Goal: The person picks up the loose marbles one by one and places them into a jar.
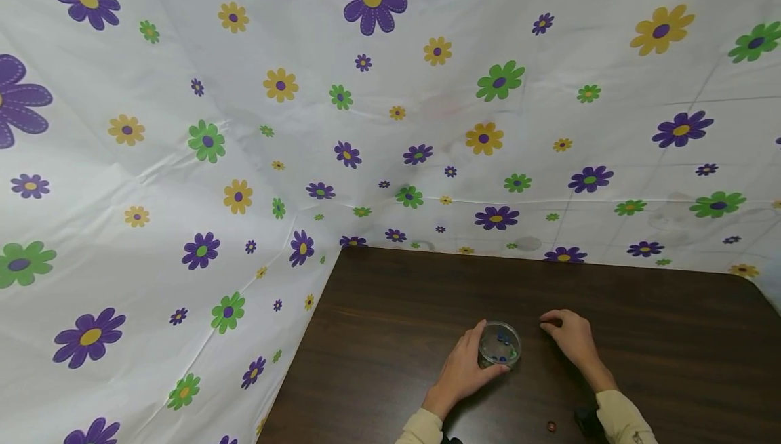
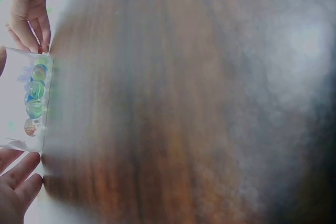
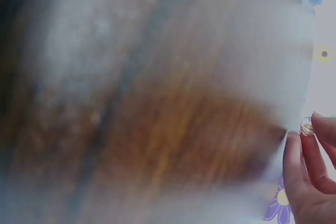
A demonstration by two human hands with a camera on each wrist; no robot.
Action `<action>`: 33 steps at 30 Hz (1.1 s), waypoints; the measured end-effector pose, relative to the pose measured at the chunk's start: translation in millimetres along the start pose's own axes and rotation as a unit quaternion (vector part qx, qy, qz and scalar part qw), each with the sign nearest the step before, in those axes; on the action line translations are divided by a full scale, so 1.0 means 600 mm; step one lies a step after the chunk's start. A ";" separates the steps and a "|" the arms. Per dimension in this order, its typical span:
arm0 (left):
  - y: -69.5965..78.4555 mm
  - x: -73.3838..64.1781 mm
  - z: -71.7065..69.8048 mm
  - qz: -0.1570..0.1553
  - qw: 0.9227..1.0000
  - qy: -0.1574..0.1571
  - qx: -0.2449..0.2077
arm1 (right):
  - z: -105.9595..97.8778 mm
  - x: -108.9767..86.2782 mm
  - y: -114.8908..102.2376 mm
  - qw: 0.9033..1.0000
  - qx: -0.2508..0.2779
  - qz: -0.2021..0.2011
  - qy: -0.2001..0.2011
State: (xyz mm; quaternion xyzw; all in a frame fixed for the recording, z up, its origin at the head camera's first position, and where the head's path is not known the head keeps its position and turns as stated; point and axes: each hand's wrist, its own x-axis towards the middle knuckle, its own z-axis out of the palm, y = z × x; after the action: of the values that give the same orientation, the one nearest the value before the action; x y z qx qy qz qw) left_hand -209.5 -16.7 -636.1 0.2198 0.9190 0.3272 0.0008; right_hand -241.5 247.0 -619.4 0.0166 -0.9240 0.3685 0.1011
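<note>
My left hand (image 1: 462, 371) grips a clear round container (image 1: 499, 324) on the table, thumb on the near side and fingers round the far side. Several glass marbles (image 2: 35, 88) in green, blue and orange lie along its bottom in the left wrist view. To the right of the container, my right hand (image 1: 573, 341) is low over the table. In the right wrist view its thumb and fingertips pinch a clear marble (image 3: 306, 126) with an orange swirl; the head view hides this marble behind the fingers.
A small reddish-brown marble (image 1: 552, 426) lies on the dark wooden table (image 1: 390, 308) near the front, left of the right sleeve (image 1: 624, 417). A white flower-printed sheet (image 1: 390, 125) hangs behind the table and along its left side.
</note>
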 end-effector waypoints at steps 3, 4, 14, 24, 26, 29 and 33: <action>-0.001 0.000 0.001 0.002 1.000 0.003 0.002 | -0.003 0.001 0.000 1.000 0.003 -0.001 0.007; -0.001 0.000 0.001 0.001 1.000 0.002 0.002 | -0.004 0.000 -0.001 1.000 0.004 -0.001 0.011; -0.001 0.000 0.001 -0.007 1.000 -0.001 0.000 | -0.006 -0.007 -0.022 0.998 0.027 0.007 0.052; 0.001 0.000 0.000 -0.005 1.000 -0.004 0.002 | -0.005 -0.010 -0.062 0.996 0.055 0.007 0.074; 0.000 0.001 0.001 -0.005 1.000 -0.004 0.001 | -0.005 -0.011 -0.069 0.995 0.065 0.007 0.070; -0.001 0.001 0.001 -0.005 1.000 -0.005 -0.001 | -0.002 -0.012 -0.081 0.995 0.079 0.008 0.063; -0.003 0.002 0.003 -0.002 1.000 -0.004 -0.001 | 0.003 -0.015 -0.094 0.994 0.091 -0.001 0.057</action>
State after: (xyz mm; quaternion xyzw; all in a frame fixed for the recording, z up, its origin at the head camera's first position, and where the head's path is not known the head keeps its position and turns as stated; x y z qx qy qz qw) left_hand -210.7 -16.5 -638.1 0.2195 0.9191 0.3271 0.0047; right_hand -227.2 204.2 -584.3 0.0052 -0.8795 0.4511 0.1516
